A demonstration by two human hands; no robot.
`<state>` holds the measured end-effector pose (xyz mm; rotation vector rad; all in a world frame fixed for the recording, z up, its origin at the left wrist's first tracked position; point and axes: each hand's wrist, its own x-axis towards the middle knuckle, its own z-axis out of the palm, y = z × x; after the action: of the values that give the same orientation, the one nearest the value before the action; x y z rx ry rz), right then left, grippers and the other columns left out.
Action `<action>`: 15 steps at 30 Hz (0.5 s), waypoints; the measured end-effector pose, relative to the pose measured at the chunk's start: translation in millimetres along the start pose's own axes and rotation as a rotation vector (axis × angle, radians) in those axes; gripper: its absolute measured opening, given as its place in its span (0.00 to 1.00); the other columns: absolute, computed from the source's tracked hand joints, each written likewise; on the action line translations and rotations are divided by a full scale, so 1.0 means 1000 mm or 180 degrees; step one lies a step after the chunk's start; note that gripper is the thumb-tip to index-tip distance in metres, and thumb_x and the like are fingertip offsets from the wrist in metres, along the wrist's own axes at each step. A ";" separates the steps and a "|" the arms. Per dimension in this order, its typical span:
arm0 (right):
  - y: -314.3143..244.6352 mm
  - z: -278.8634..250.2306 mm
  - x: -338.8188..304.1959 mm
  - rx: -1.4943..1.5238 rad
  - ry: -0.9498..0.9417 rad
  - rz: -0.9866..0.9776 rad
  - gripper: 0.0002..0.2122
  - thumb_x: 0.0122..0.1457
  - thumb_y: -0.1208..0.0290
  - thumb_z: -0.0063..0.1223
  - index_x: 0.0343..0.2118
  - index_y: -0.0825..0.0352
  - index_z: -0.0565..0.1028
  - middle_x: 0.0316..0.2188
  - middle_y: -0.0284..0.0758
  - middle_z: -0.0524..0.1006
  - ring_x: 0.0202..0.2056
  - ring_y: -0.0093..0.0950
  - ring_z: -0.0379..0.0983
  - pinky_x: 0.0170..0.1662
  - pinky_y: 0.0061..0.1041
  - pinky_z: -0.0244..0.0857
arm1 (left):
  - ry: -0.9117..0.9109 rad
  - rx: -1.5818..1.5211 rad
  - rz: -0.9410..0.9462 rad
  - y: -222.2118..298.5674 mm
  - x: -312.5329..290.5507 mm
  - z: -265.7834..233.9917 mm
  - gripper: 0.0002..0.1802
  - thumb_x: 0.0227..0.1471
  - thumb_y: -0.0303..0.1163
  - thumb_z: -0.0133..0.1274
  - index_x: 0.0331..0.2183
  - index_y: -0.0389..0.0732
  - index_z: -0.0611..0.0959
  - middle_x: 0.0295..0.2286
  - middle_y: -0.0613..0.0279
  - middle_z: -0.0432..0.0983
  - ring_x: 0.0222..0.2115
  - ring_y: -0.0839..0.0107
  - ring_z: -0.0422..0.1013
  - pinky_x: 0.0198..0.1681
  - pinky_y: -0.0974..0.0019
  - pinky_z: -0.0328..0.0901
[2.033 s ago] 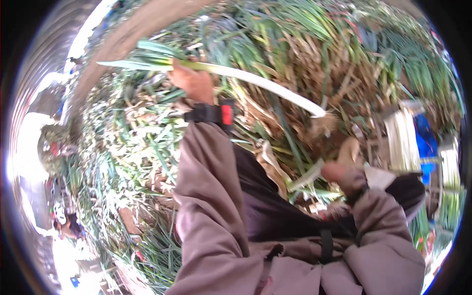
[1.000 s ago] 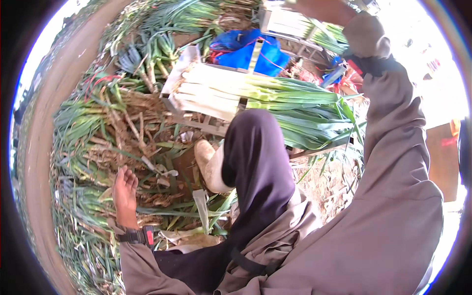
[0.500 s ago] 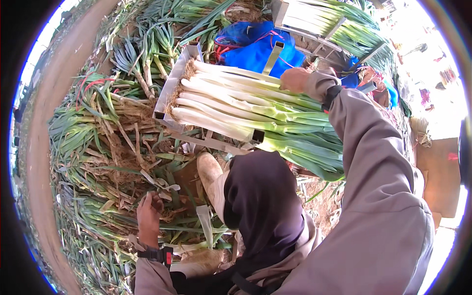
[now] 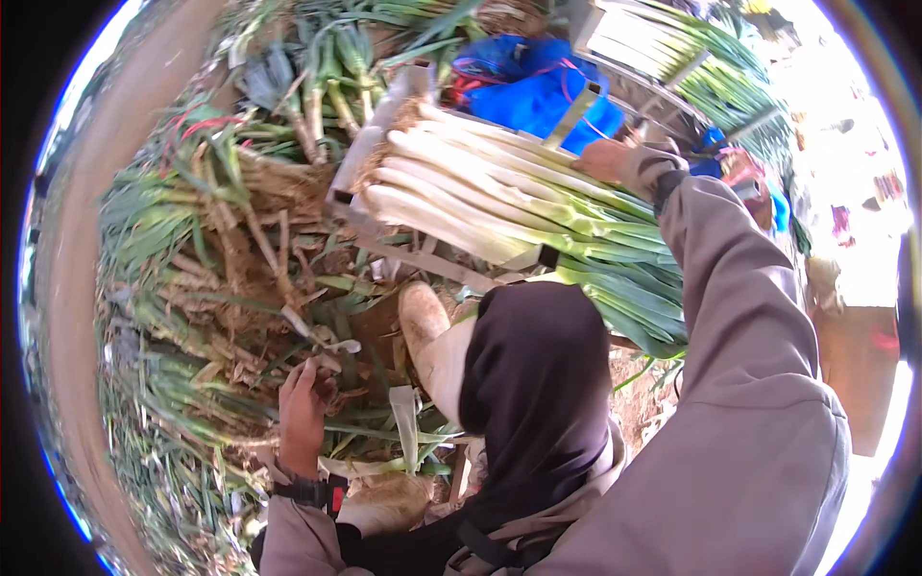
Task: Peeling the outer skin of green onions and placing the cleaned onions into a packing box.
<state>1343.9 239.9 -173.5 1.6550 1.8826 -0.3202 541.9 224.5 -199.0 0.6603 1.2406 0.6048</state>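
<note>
We see long white-and-green leeks (image 4: 461, 184) lying in a grey metal rack (image 4: 570, 118), roots toward its left end. At its far edge, our right hand (image 4: 601, 160) meets their greener part, fingers bent; we cannot tell whether they grip. Our left hand (image 4: 303, 418), fingers loosely parted, nothing visibly held, is well apart from its near-left corner.

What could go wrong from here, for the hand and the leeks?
The right hand is close to a metal post of the rack, so it might scrape its knuckles there. The leek leaves lie beside the dark-clothed knee; a leg movement could bend or bruise them.
</note>
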 end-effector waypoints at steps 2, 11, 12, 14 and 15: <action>0.016 -0.012 -0.028 -0.0426 -0.0059 -0.0118 0.21 0.77 0.60 0.52 0.69 0.51 0.79 0.65 0.47 0.81 0.67 0.50 0.77 0.70 0.57 0.70 | -0.0356 0.0300 0.0343 0.031 -0.037 0.003 0.22 0.79 0.44 0.59 0.59 0.37 0.85 0.41 0.64 0.83 0.39 0.71 0.79 0.46 0.62 0.76; -0.140 -0.269 -0.229 0.3146 0.0582 0.0114 0.27 0.79 0.55 0.60 0.74 0.64 0.74 0.55 0.35 0.83 0.44 0.24 0.83 0.43 0.26 0.80 | 0.0428 -0.0627 0.2133 0.174 -0.233 -0.145 0.20 0.76 0.41 0.63 0.57 0.37 0.89 0.44 0.62 0.88 0.44 0.69 0.82 0.52 0.61 0.75; -0.187 -0.310 -0.224 0.3175 0.0640 -0.0194 0.27 0.79 0.55 0.60 0.73 0.65 0.74 0.55 0.35 0.83 0.44 0.24 0.83 0.44 0.27 0.80 | 0.0784 -0.0805 0.2428 0.165 -0.263 -0.182 0.20 0.76 0.41 0.62 0.58 0.37 0.88 0.45 0.61 0.88 0.45 0.68 0.82 0.54 0.60 0.76; -0.294 -0.383 -0.250 0.2774 0.0860 -0.0605 0.27 0.79 0.54 0.59 0.73 0.65 0.75 0.55 0.36 0.84 0.45 0.25 0.84 0.45 0.27 0.80 | 0.1073 -0.1250 0.2659 0.154 -0.279 -0.226 0.19 0.77 0.38 0.60 0.59 0.34 0.85 0.46 0.60 0.87 0.45 0.67 0.81 0.57 0.56 0.78; -0.356 -0.414 -0.262 0.2556 0.0930 -0.0840 0.27 0.79 0.54 0.59 0.72 0.66 0.76 0.55 0.36 0.84 0.45 0.26 0.84 0.46 0.28 0.81 | 0.0968 -0.1559 0.2679 0.144 -0.284 -0.258 0.18 0.78 0.37 0.60 0.58 0.34 0.85 0.45 0.59 0.86 0.44 0.68 0.81 0.57 0.56 0.79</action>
<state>897.1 186.1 230.7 2.0174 2.3796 -1.1135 220.0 145.7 42.2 0.6704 0.9895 1.6982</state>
